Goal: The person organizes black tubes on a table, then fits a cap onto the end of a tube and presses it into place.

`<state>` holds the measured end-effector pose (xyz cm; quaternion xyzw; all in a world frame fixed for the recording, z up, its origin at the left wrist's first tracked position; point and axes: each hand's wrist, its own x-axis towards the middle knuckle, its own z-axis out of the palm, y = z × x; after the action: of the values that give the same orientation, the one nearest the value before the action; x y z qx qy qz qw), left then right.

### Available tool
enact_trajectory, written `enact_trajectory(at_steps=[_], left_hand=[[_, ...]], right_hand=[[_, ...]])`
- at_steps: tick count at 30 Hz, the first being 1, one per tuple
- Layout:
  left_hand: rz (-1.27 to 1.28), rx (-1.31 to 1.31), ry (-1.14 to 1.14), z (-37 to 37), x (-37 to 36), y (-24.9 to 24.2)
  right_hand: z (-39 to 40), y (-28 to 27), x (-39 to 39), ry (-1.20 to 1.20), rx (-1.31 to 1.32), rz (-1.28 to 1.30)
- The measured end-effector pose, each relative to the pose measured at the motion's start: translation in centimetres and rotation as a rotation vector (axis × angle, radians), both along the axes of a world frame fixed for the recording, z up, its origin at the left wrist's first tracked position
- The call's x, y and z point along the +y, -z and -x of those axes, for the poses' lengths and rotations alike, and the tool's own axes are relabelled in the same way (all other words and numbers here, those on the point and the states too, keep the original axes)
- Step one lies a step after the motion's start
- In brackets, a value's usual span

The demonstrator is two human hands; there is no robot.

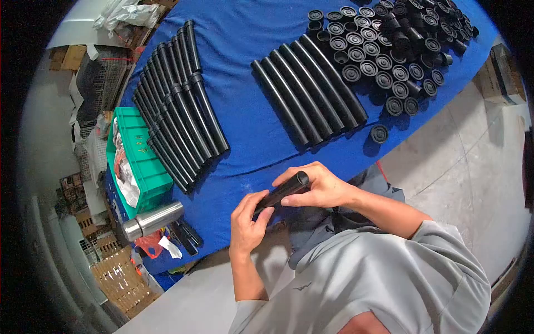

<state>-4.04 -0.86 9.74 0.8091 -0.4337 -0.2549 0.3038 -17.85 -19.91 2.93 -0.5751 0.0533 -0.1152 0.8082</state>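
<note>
Both hands hold a black tube (pixel 277 195) at a slant over the near edge of the blue-covered table. My left hand (pixel 248 224) has its fingers and thumb round the lower end. My right hand (pixel 320 188) grips near the upper end, whose hollow opening faces up. Beyond the hands, several plain black tubes (pixel 308 92) lie side by side. To the left rest rows of black tubes with wider collars at their ends (pixel 186 119). A single round black cap (pixel 379 133) sits close to the table's right edge.
A big pile of round black caps (pixel 384 61) covers the far right of the blue cloth (pixel 233 42). At the left stand a green crate (pixel 153 161) and a steel flask (pixel 153 220). Below the flask are a red bag (pixel 150 244) and dark tools (pixel 186 236).
</note>
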Motion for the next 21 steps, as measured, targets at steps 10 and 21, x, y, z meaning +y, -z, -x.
enact_trajectory(at_steps=[10,21], left_hand=[[0.075,-0.18,0.018,0.1,0.2,1.2],[0.708,1.01,-0.656,2.9,1.5,3.2]], right_hand=[[0.1,0.4,0.2,-0.021,-0.009,0.049],[-0.2,0.5,0.2,-0.119,-0.067,0.236]])
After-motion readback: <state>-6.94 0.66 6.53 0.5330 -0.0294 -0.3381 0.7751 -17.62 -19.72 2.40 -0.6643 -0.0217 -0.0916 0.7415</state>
